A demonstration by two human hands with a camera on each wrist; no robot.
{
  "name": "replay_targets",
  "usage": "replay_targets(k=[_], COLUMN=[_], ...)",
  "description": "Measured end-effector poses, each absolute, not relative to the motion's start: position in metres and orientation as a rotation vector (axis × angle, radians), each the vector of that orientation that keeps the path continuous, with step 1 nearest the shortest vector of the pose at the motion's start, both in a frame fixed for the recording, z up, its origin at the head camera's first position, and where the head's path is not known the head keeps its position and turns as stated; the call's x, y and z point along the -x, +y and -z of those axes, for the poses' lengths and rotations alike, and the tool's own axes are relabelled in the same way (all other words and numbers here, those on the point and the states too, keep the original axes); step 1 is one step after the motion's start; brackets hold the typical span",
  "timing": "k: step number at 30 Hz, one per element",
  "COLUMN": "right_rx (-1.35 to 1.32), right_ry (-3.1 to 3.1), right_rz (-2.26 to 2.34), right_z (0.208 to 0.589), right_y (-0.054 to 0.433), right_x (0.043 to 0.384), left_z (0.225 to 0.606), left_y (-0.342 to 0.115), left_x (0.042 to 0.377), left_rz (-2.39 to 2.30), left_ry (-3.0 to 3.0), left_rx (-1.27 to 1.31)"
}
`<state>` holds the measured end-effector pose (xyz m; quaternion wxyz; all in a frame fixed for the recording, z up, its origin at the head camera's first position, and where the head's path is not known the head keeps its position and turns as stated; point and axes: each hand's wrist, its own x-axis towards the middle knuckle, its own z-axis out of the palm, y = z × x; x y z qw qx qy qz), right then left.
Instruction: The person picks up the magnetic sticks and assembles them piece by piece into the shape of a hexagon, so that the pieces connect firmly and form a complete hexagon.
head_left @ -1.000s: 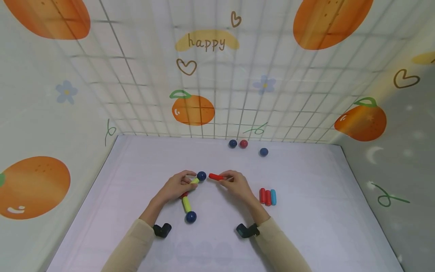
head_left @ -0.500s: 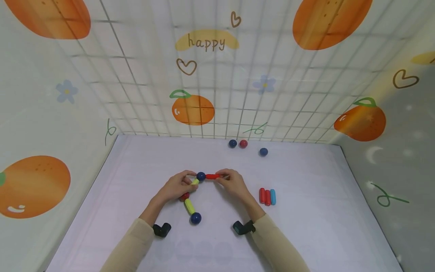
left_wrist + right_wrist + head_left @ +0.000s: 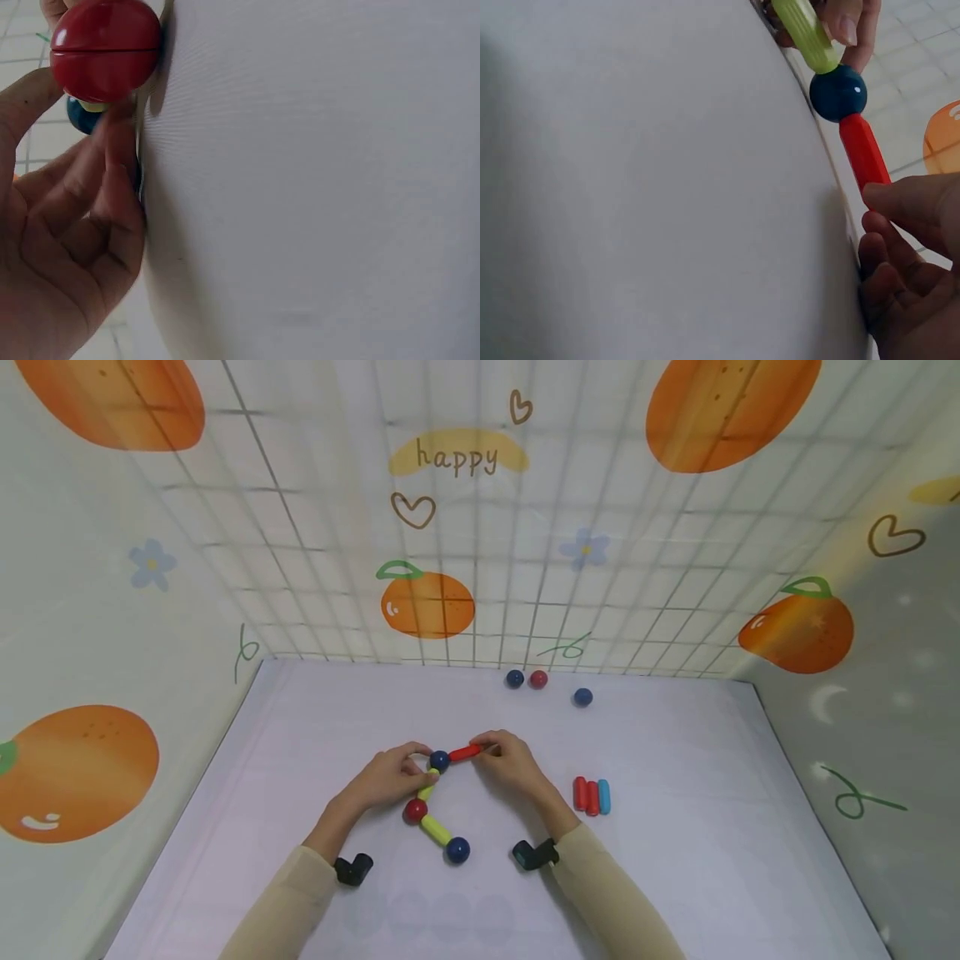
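Observation:
Near the middle of the table my left hand (image 3: 386, 777) pinches a yellow-green magnetic rod (image 3: 426, 792) just below a blue ball (image 3: 439, 762). A red magnetic rod (image 3: 465, 752) touches that ball end-on, its other end pinched between the thumb and fingers of my right hand (image 3: 513, 768). The right wrist view shows the yellow-green rod, blue ball (image 3: 838, 93) and red rod (image 3: 864, 154) joined in a row. From the first rod the chain runs to a red ball (image 3: 416, 811), a second yellow-green rod (image 3: 436, 830) and another blue ball (image 3: 457, 850). The red ball (image 3: 105, 52) looms large in the left wrist view.
Right of my right hand lie two red rods (image 3: 580, 793) and a blue rod (image 3: 604, 796), side by side. Along the back edge sit a dark blue ball (image 3: 514, 679), a red ball (image 3: 538, 679) and another blue ball (image 3: 582, 697). A printed cloth wall (image 3: 315, 568) rises behind.
The red rod has come left to meet the blue ball, then tilted with it. The chain's lower end has swung right, and the red ball has come out from under my left hand.

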<state>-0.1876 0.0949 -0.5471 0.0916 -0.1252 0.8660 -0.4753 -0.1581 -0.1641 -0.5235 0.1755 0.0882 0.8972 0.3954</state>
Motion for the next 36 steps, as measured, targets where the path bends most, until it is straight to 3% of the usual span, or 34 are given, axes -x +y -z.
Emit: replay_targets(k=[19, 36], right_rx=[0.403, 0.438], right_ry=[2.587, 2.543], right_rz=[1.428, 1.426], right_z=[0.542, 0.529], right_y=[0.087, 0.097], right_x=[0.183, 0.182], left_z=[0.524, 0.529], left_y=[-0.142, -0.142], left_x=[0.183, 0.183], left_rz=[-1.042, -1.033], left_ry=[2.577, 2.624], left_rx=[-0.389, -0.323])
